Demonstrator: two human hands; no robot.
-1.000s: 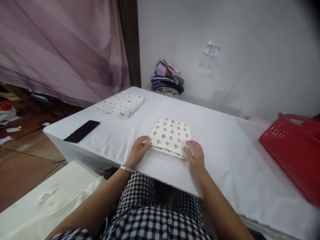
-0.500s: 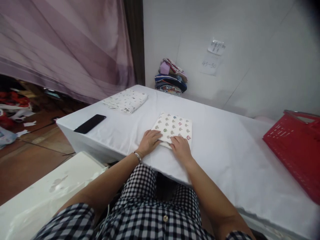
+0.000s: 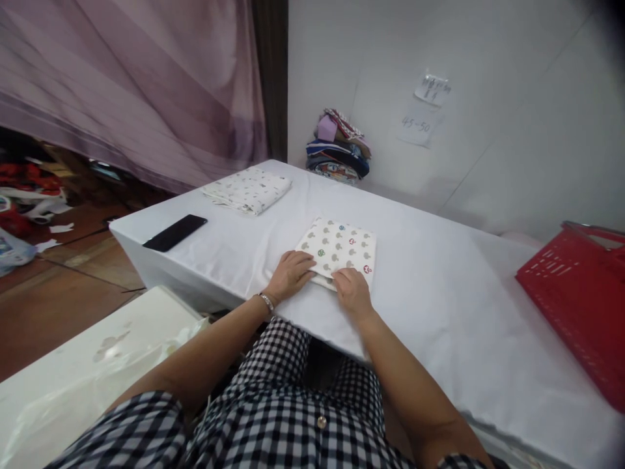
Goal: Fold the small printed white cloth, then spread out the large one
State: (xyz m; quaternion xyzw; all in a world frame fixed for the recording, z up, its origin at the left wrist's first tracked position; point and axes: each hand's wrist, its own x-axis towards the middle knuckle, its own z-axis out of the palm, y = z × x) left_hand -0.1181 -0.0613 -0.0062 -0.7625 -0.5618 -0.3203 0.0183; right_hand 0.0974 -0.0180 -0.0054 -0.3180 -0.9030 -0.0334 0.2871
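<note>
A folded white cloth [image 3: 340,244] with grey, red, green and blue mushroom-like prints lies in front of me on the white-covered table [image 3: 415,293]. My left hand [image 3: 291,273], a bracelet at its wrist, rests over the cloth's near left corner with the fingers laid out along it. At the near edge, my right hand [image 3: 352,290] has its fingers curled and pinches the top layer near the right corner. That layer is raised slightly, and a lower layer shows beneath it between the hands. The right thumb is partly hidden.
Further left lie another folded printed cloth [image 3: 250,190] and a black phone [image 3: 176,233]. A red plastic basket [image 3: 576,306] stands at the right. Behind the table is a stack of folded fabrics [image 3: 336,150] against the wall. A white surface with plastic [image 3: 97,365] is at lower left.
My right hand's fingers have drawn back to the cloth's near edge and curled around it, lifting the top layer a little. The left hand stays about where it was.
</note>
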